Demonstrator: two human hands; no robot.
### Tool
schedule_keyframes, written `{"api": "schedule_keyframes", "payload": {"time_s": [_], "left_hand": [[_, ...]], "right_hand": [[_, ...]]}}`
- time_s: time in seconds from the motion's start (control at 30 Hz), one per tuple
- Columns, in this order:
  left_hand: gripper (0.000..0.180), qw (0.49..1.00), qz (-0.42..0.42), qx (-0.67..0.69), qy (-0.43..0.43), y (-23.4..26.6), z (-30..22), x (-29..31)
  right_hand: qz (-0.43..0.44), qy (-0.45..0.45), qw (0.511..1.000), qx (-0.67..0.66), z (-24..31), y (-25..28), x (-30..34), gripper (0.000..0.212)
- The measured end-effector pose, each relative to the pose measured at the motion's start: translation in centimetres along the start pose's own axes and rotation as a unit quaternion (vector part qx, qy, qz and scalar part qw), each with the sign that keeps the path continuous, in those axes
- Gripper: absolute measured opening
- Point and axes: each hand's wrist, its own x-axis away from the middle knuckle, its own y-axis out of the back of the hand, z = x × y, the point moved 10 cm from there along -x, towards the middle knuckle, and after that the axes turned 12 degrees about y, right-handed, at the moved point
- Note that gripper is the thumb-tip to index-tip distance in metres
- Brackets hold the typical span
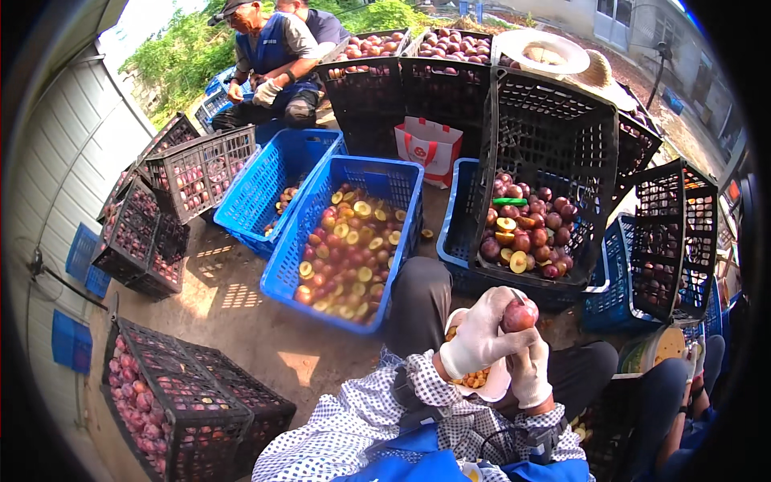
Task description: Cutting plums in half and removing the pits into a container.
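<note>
A red plum point(520, 316) is held up above my lap, a thin dark line across its top. My left hand point(480, 336), in a white glove, has its fingers closed round the plum's left side. My right hand point(530, 373), gloved too, grips it from below, its fingertips partly hidden. Under my hands, a white bowl point(495, 383) of plum pits rests in my lap, mostly covered. In front, a tipped black crate point(554, 104) holds whole and halved plums point(534, 229), with a green-handled knife point(507, 201) lying on them.
Left of my knee stands a blue crate point(277, 277) of halved plums, another blue crate point(241, 205) beyond it. Black crates point(197, 402) of plums stand around. A red-and-white bag point(430, 151) is ahead. One co-worker point(273, 56) sits at back left; another's arm point(683, 402) is at right.
</note>
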Motion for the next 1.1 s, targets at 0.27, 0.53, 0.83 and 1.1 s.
{"api": "schedule_keyframes", "payload": {"time_s": [0.27, 0.53, 0.83, 1.1], "left_hand": [[0.043, 0.918, 0.112, 0.342, 0.166, -2.7, 2.4, -1.1], [0.057, 0.972, 0.098, 0.158, 0.145, 0.1, -1.0, -1.7], [0.061, 0.981, 0.1, -0.107, 0.127, -0.4, -1.5, -1.6], [0.044, 0.977, 0.072, 0.009, 0.202, -0.6, 1.4, -1.0]], "right_hand": [[-0.105, -0.05, 0.992, -0.042, -2.4, 0.7, 0.8, 0.05], [0.105, 0.008, 0.994, 0.029, 3.2, -1.8, -3.8, 0.056], [0.115, 0.062, 0.986, 0.108, 3.8, 0.0, -2.3, 0.03], [0.032, 0.0, 0.999, -0.012, 0.8, -0.8, -0.2, 0.039]]}}
